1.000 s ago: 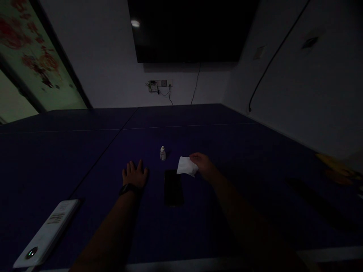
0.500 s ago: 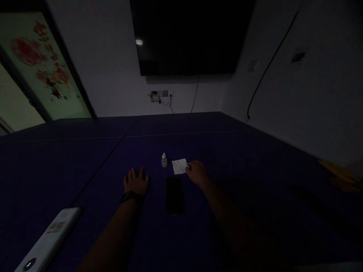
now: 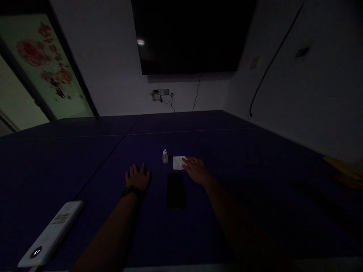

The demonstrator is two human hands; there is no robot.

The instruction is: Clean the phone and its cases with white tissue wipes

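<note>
My left hand (image 3: 138, 177) lies flat on the dark blue table, fingers spread and holding nothing; a dark band circles its wrist. My right hand (image 3: 195, 169) rests with its fingers stretched over the right part of a white square cloth or tissue (image 3: 177, 163). Just left of that white square stands a small clear bottle (image 3: 165, 157) with a white top, upright. Between my two forearms a black phone (image 3: 176, 191) lies flat, its screen dark. The room is dim, so fine detail is lost.
A long white device (image 3: 52, 234) with a lit round display lies at the table's (image 3: 107, 226) front left. Something yellow (image 3: 342, 168) sits at the far right edge. Beyond the table are wall sockets (image 3: 163, 92) with cables and a large dark screen (image 3: 193, 37).
My right hand has gone from pinching the white square's right edge to lying over it with fingers stretched. My left hand stays flat. The view has shifted slightly.
</note>
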